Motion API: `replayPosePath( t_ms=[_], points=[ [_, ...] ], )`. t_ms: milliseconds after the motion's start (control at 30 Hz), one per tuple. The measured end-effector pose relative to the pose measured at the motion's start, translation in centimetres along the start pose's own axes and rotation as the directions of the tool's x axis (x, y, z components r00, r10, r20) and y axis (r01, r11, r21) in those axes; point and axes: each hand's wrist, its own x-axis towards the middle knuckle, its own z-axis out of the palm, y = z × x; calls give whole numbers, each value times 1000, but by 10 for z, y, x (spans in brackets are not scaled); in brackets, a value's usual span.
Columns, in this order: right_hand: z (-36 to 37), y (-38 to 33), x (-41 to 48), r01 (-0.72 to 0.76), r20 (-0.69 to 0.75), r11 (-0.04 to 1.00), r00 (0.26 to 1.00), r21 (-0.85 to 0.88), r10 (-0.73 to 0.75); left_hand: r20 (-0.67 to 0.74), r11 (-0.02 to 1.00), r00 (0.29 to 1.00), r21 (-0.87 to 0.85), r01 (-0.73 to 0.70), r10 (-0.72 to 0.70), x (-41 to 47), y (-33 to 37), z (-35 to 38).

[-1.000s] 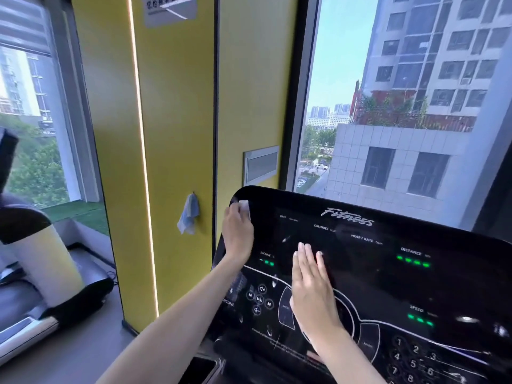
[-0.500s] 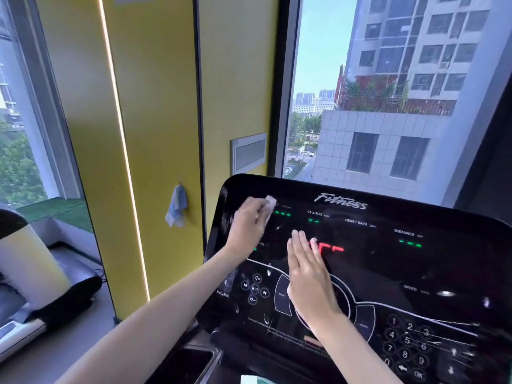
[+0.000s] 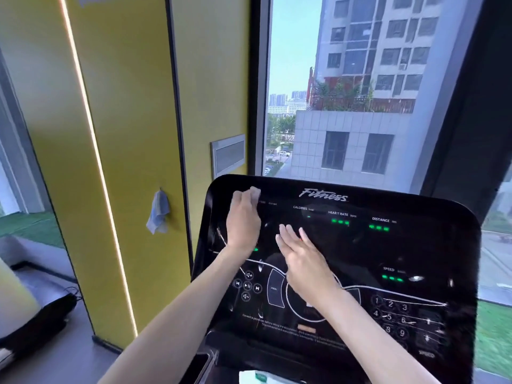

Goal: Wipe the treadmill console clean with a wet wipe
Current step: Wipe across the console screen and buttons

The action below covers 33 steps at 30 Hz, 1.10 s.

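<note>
glossy black treadmill console (image 3: 388, 250) takes the wet wipe (image 3: 255, 193) pinched under the left hand (image 3: 243, 220) at its upper-left corner, while the right hand (image 3: 300, 254) lies flat, fingers together, likely bracing the panel.

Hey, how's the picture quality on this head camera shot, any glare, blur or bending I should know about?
Head view: daylight from the window is bright; the glossy black console throws small white glints and mirrors faint streaks. Wide-angle bending curves the yellow wall and its light strip. The left hand with the wipe looks slightly smeared; the right hand is sharper. Small console lettering is soft.
</note>
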Motion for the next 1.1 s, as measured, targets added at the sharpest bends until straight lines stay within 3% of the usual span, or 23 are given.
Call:
replayPosePath(
  t_ms=[67, 100, 167, 233, 267, 300, 367, 400, 433, 500, 533, 567, 600, 667, 700, 733, 800, 833, 867, 933, 1000, 1033, 1100],
  points=[
    [-9, 5, 1, 3, -56, 996, 998, 89, 2, 170, 967, 953, 7, -255, 251, -10, 3, 3],
    [-13, 8, -1, -24, -92, 993, 995, 113, 35, 198, 964, 945, -2, -267, 262, -5, -1, 0],
    [-17, 14, -6, -101, -176, 983, 976, 152, 128, 90, 998, 995, -59, -34, 39, 6, -7, -7],
    [-16, 18, -14, -164, -198, 972, 960, 167, 196, -33, 975, 979, -103, 195, -199, 9, -4, -10],
    [-13, 20, -18, -182, -205, 971, 956, 158, 212, -23, 987, 989, -67, 144, -146, 6, 3, -9],
    [-11, 21, -22, -198, -209, 969, 951, 146, 226, 59, 999, 998, -38, 1, 1, 0, 10, -4],
    [-7, 24, -28, -237, -200, 963, 945, 127, 259, 296, 965, 918, -77, -252, 263, -12, 16, 0],
    [-5, 25, -31, -247, -192, 963, 945, 107, 264, 341, 954, 891, -94, -283, 298, -10, 14, -1],
    [-3, 26, -33, -252, -182, 964, 947, 88, 264, 310, 966, 915, -106, -238, 259, -3, 11, -2],
    [-1, 29, -34, -251, -165, 965, 951, 82, 261, 122, 988, 992, -149, 35, -17, 7, 4, -5],
    [-1, 29, -34, -242, -158, 967, 955, 81, 252, 41, 977, 990, -165, 139, -134, 8, 6, -6],
    [-1, 30, -34, -229, -152, 971, 959, 74, 238, 7, 977, 990, -163, 137, -137, 5, 9, -4],
    [-1, 31, -34, -216, -143, 974, 964, 64, 223, 44, 991, 999, -132, 28, -22, 0, 15, -1],
    [-4, 30, -35, -199, -119, 978, 972, 60, 205, 250, 965, 936, -149, -215, 247, -14, 19, 7],
    [-6, 30, -36, -196, -115, 979, 973, 57, 202, 305, 951, 904, -165, -260, 300, -14, 16, 5],
    [-5, 30, -36, -197, -115, 979, 973, 51, 202, 280, 954, 918, -180, -238, 281, -9, 11, 4],
    [-1, 30, -37, -205, -133, 977, 968, 56, 211, 95, 978, 995, -209, 24, -4, 0, 0, 0],
    [1, 31, -37, -209, -146, 976, 965, 64, 217, 15, 967, 989, -207, 148, -148, -1, -2, -1],
    [2, 31, -36, -212, -155, 975, 963, 61, 219, -13, 968, 985, -188, 168, -173, -5, 0, -1],
    [7, 29, -35, -219, -170, 976, 961, 21, 219, 110, 990, 990, -120, -76, 90, -19, 6, 4],
    [11, 24, -34, -239, -188, 971, 954, -15, 232, 271, 949, 911, -135, -284, 311, -27, 1, 5],
    [13, 22, -33, -253, -202, 967, 949, -32, 242, 258, 951, 918, -147, -271, 301, -20, -4, 2],
    [17, 19, -31, -277, -230, 959, 938, -50, 259, 75, 985, 997, -175, -9, 23, -5, -13, -4]
  ],
)
